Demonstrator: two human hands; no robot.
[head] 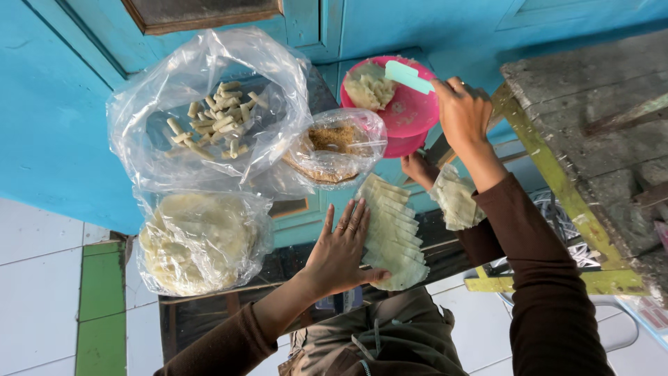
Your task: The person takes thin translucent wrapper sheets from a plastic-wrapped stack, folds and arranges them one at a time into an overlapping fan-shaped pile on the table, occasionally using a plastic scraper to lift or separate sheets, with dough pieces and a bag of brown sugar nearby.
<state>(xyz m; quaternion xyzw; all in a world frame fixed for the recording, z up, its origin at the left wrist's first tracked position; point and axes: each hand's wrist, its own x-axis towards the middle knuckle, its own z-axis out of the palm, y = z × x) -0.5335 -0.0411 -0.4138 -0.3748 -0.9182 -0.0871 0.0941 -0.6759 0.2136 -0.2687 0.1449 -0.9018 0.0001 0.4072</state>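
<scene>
My left hand [341,252] lies flat, fingers spread, on a row of overlapping pale dough wrappers [391,233] on a dark surface. My right hand [463,115] grips a light green spatula [409,76], its blade over a pink bowl [414,115] that holds a lump of pale filling [370,87]. Below that hand, a third hand [417,169] in a brown sleeve holds a small stack of wrappers [456,200]. I cannot tell whose hand it is.
Three clear plastic bags sit to the left: one with short pale sticks [216,118], one with brown crumbs [335,143], one with round pale sheets [198,240]. A worn wooden bench with a green frame [584,139] stands at the right. Blue wall behind, white floor tiles [38,292].
</scene>
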